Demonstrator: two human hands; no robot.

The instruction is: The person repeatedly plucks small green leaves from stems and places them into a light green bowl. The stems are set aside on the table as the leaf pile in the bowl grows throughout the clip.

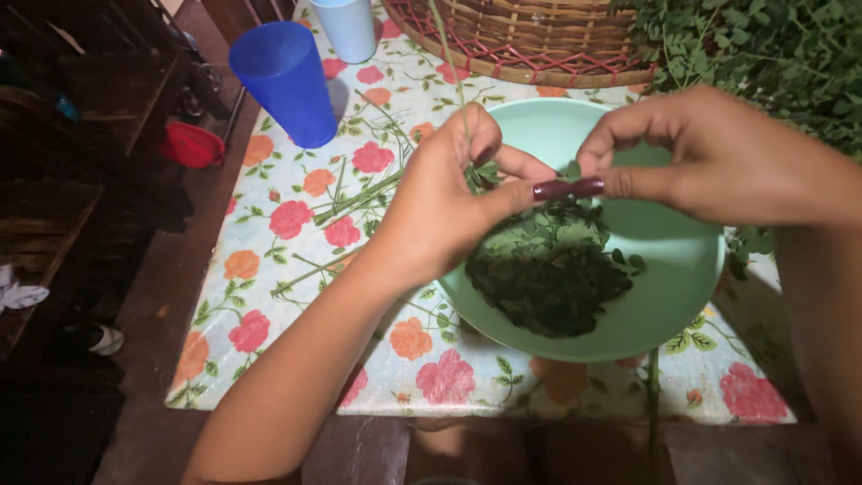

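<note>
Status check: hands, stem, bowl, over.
Left hand pinching stem; right hand plucking leaves beside it. Green bowl below, leaf pile inside. Nothing in the way.

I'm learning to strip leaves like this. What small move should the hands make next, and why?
Probably slide the right hand along the thin stem that the left hand pinches: both meet above the green bowl, so the leaflets would fall onto the leaf pile.

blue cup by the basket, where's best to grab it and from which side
Grip the blue cup around its upper wall, just below the rim, coming from the left, the table's open edge side. It stands upright and widens toward the top, so fingers wrapped there are less likely to slip. The pale cup and basket probably crowd the right.
</note>
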